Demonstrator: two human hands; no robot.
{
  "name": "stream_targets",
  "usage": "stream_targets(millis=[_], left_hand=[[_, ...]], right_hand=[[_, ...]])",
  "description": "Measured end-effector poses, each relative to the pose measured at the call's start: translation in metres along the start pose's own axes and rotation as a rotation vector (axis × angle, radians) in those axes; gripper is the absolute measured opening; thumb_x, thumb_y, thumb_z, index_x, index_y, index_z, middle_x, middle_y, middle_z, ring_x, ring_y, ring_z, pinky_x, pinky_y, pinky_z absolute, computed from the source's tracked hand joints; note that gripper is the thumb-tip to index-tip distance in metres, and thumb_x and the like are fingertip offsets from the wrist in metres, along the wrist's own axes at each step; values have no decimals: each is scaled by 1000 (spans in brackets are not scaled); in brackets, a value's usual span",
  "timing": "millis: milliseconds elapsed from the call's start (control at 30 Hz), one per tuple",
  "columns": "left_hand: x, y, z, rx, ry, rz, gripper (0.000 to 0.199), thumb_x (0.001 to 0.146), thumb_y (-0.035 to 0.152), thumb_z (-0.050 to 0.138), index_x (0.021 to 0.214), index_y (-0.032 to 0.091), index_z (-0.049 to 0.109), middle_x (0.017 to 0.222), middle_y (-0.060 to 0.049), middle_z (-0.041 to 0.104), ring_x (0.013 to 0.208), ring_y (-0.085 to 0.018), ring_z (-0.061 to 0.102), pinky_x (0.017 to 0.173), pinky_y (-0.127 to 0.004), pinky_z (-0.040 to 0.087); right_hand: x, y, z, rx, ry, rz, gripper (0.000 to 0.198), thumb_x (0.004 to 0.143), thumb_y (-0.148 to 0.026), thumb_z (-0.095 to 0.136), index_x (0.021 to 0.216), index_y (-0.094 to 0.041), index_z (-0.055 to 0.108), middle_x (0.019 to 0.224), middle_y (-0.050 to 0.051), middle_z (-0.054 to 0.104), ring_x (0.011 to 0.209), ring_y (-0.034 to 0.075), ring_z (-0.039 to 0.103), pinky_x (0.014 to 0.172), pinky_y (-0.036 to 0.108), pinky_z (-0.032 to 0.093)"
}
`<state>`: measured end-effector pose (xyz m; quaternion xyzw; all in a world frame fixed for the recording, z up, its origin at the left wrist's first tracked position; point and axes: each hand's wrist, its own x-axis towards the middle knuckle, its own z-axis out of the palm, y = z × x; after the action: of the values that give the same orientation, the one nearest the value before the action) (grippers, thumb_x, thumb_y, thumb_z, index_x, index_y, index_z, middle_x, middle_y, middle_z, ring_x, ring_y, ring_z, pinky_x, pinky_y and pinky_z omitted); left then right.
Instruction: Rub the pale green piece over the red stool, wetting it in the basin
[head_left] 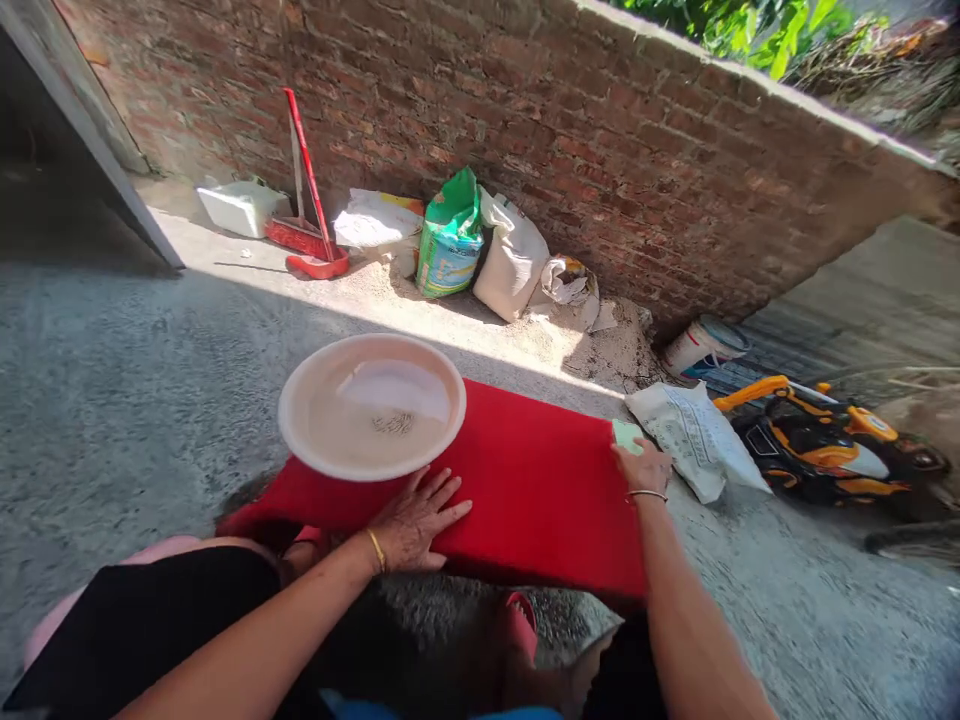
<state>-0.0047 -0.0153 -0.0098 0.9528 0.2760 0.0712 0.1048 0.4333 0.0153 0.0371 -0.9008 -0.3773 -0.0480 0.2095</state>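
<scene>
My left hand (417,520) lies flat with fingers spread on the red cloth-covered table (532,470), just in front of a white basin. That basin (304,440) stands on the table's left part and holds water, with a dark patterned patch showing at its bottom. At the table's far right corner, my right hand (646,468) grips a pale green sponge (627,436) and presses it against the red surface. Part of the sponge is hidden under my fingers.
A white printed sack (694,440) lies right of the table, beside a yellow-and-black toy excavator (832,440). Along the brick wall (525,130) are a green bag (450,240), a white sack (514,260), a bucket (701,348), a red dustpan (322,262) and a white box (244,208).
</scene>
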Motion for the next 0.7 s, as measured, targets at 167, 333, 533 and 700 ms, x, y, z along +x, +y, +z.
stream_targets(millis=[167,333,533,700], left_hand=[[-4,-4,0,-56,6,-7,84,68,57,67,140,26,37,150,-14,31,140,-36,20,111,-56,8],[-4,-2,-4,-41,2,0,85,67,58,68,140,26,37,148,-16,34,139,-36,22,109,-58,10],[-2,-1,-4,-31,15,-3,84,67,59,66,139,27,38,149,-15,33,139,-35,22,110,-57,10],[-3,-4,-1,-23,12,0,84,68,59,66,140,28,37,150,-13,31,140,-34,20,112,-55,8]], right_hand=[[-46,-115,37,164,-120,-301,54,69,-51,61,107,-13,67,101,16,62,101,30,53,85,40,42],[-106,-228,65,168,-344,-470,47,77,-46,59,114,-17,65,112,15,55,101,27,53,86,37,41],[-83,-229,72,91,-397,-569,40,76,-42,62,111,-22,66,113,10,54,101,23,52,88,34,41],[-4,-107,40,-38,-289,-183,44,69,-41,65,108,-21,67,108,11,57,103,25,55,88,35,43]])
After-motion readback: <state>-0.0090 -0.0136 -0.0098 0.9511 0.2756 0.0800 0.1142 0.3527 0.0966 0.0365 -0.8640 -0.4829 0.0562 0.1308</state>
